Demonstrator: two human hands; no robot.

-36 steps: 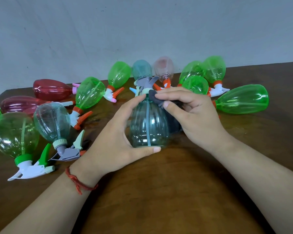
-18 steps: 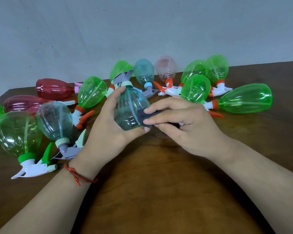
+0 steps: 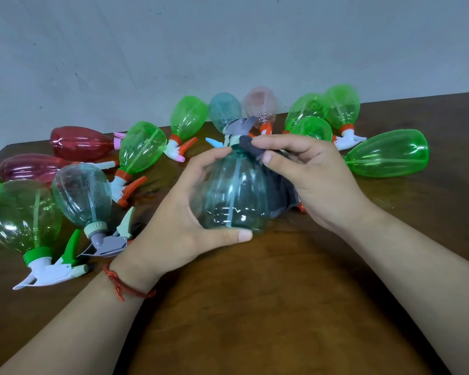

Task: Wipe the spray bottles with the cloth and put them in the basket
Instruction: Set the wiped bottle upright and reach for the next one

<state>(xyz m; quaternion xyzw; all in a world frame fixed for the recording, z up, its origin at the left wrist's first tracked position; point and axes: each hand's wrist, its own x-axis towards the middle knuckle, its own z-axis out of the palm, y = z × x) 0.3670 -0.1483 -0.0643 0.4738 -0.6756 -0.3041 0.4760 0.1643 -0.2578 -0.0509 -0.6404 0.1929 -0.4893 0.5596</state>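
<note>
Left hand (image 3: 173,212) curled round the teal bottle (image 3: 233,196), right hand (image 3: 317,182) in a pinch on the grey cloth (image 3: 279,190).

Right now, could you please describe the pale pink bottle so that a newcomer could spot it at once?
Look along the table's far edge, below the wall. Near the middle of that row, the pink bottle sits between a teal bottle and a green bottle. It alone is pale pink with an orange collar; the red bottles on the left are far darker.
</note>
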